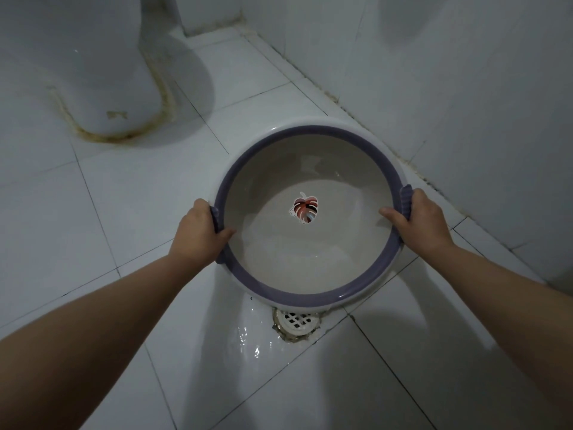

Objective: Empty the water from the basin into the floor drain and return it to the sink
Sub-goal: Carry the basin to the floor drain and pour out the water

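A round white basin (280,288) with a purple rim and a red leaf picture on its bottom hangs over the tiled floor. My left hand (198,229) grips its left handle, thumb inside the rim. On the opposite side my right hand (417,220) grips the right handle the same way. The basin tilts toward me, and water lies in its near half. Just below the near rim sits the white floor drain (296,321), partly hidden by the basin. Wet tile glistens around the drain.
A white toilet base (102,72) with stained sealant stands at the upper left. A tiled wall (449,88) runs along the right, close behind the basin. Open floor tiles (93,212) lie to the left and near me. No sink is in view.
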Demonstrator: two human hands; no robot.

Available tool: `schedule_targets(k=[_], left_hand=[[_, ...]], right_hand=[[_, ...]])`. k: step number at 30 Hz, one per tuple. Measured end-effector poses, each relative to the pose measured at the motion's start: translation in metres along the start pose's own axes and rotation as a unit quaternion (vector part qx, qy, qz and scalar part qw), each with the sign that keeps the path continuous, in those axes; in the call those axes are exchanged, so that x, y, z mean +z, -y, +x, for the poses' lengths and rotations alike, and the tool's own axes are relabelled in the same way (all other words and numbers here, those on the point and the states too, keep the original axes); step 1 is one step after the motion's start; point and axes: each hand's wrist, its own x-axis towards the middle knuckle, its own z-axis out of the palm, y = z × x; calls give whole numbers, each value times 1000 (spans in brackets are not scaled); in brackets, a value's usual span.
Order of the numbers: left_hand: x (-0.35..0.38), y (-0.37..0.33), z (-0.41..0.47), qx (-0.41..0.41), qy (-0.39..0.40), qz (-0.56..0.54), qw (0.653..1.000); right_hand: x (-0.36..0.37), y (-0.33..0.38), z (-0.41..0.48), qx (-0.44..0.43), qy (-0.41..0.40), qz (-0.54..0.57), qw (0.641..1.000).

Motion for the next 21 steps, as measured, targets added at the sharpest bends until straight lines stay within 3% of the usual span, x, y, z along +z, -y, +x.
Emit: schedule_targets(k=[21], left_hand=[[1,3,-1,3,2,8,1000]], right_hand=[[-3,2,-6,2,4,-7,1000]])
